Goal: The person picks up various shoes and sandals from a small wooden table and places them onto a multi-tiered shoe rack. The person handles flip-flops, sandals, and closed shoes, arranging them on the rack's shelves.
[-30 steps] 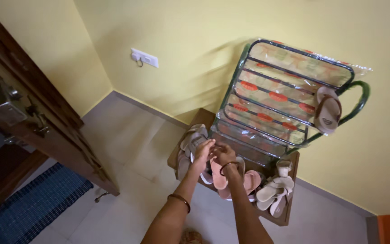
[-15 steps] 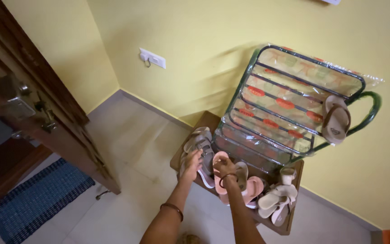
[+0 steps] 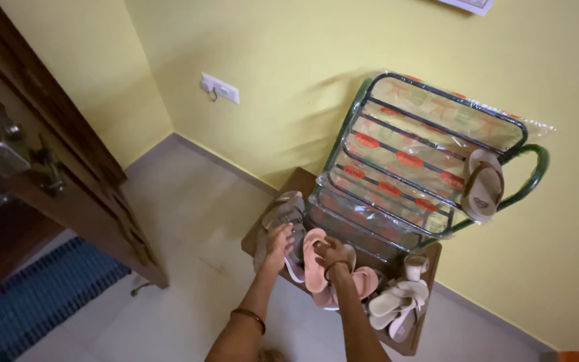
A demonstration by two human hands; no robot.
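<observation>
Pink sandals (image 3: 314, 260) lie on the low wooden bench (image 3: 418, 333) beside grey ones (image 3: 281, 216). The left hand (image 3: 278, 240) seems to grasp a grey sandal; the right hand (image 3: 332, 252) grips 1 pink sandal. Best steady each pair by the sole.

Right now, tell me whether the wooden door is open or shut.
Open. The door swings into the room at an angle, clear of any frame, with the blue mat and floor showing beyond its lower edge.
</observation>
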